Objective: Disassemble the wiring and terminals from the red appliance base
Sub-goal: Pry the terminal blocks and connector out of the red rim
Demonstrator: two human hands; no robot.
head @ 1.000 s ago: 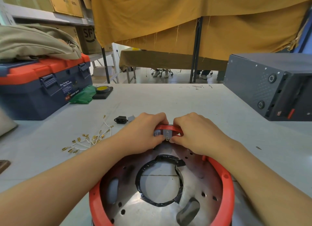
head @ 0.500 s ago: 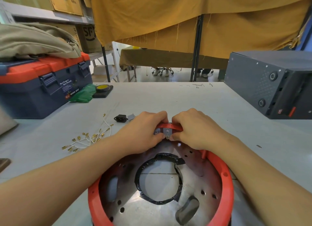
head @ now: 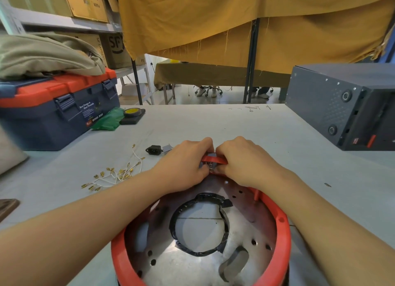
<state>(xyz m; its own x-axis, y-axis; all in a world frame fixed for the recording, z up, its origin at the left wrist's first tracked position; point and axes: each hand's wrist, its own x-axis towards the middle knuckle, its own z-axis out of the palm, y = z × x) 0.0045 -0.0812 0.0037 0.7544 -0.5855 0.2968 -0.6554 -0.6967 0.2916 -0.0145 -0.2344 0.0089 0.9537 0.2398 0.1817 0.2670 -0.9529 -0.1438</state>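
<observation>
Fingers (head: 206, 168) of both hands curled, pinching a small grey terminal part (head: 211, 165) at the far rim of the red base (head: 283, 228). Left hand (head: 183, 166) and right hand (head: 241, 159) knuckle to knuckle, nearly touching, hiding most of that part. Base close to the near edge of the counter (head: 235, 127), open side up, metal plate (head: 192, 262) inside with a round hole ringed in black tape (head: 222, 223). Left of the hands, loose on the counter: white wires (head: 115, 176) with brass terminals, beyond them a black socket (head: 154, 150) just beside a grey piece (head: 167, 147). Far left, a blue toolbox (head: 49, 114) with red lid, beige cloth (head: 42, 54) on top; near it green cloth (head: 106, 120) and a yellow tape roll (head: 131, 111). Far right, a dark grey box (head: 342, 106). Both forearms stretched forward over the base, wrists low.
</observation>
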